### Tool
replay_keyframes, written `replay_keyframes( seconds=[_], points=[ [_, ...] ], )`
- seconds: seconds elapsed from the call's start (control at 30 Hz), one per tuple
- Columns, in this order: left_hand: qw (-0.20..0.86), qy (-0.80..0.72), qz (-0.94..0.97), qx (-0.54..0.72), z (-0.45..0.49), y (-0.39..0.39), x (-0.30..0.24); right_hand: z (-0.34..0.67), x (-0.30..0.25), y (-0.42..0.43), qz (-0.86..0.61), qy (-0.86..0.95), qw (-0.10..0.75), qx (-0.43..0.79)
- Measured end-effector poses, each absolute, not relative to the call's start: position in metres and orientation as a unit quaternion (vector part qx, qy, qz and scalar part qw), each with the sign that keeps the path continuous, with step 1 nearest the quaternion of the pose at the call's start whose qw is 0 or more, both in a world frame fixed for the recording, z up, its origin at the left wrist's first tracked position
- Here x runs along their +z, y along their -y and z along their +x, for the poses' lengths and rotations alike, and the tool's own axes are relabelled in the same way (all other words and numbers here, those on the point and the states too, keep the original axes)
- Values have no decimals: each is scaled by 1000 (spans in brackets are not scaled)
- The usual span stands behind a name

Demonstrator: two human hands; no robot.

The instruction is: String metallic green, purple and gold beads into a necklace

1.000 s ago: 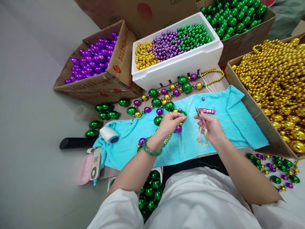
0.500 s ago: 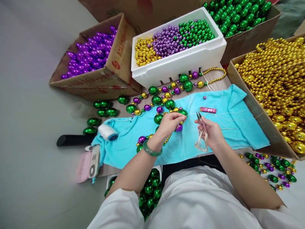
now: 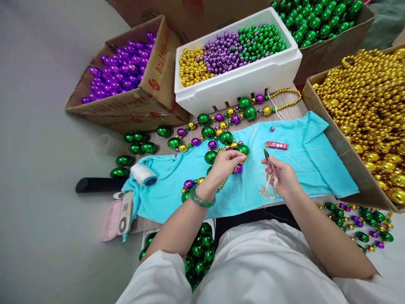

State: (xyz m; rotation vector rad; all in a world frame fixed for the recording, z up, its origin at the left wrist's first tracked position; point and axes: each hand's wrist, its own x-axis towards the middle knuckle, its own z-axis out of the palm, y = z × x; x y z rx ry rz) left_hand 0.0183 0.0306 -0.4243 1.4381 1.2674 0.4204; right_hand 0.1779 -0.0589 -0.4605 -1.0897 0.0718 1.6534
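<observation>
My left hand (image 3: 228, 164) pinches a thin white thread (image 3: 253, 153) beside the bead strand. A green bangle (image 3: 202, 199) circles that wrist. Small dark-tipped scissors (image 3: 271, 171) with pale handles are in my right hand (image 3: 283, 174), their blades together just right of the thread. Under both hands lies a turquoise towel (image 3: 177, 194). A strand of green, purple and gold beads (image 3: 208, 132) runs from behind my left hand toward the white foam box. Near the scissors are a small pink packet (image 3: 276, 145), a loose purple bead (image 3: 272, 128) and several loose threads.
At the back stands a white foam box (image 3: 234, 90) of small gold, purple and green beads. Cardboard boxes hold purple beads (image 3: 122, 69), green beads (image 3: 319, 25) and gold beads (image 3: 376, 109). A thread spool (image 3: 143, 174) lies on the towel's left. Finished-looking strands (image 3: 363, 223) hang at right.
The scissors' blades, apart before, are now together. My right hand has shifted slightly to the right, while my left hand stays in place with the thread.
</observation>
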Motion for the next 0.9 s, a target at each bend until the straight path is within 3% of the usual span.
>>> replay_keyframes(
  seconds=[0.77,0.9],
  points=[
    [547,-526,636,139,20,-29,-429,178,-461,50,-485,24,551,679],
    [538,-521,647,146,17,-30,-430,193,-464,55,-566,109,583,572]
  ],
)
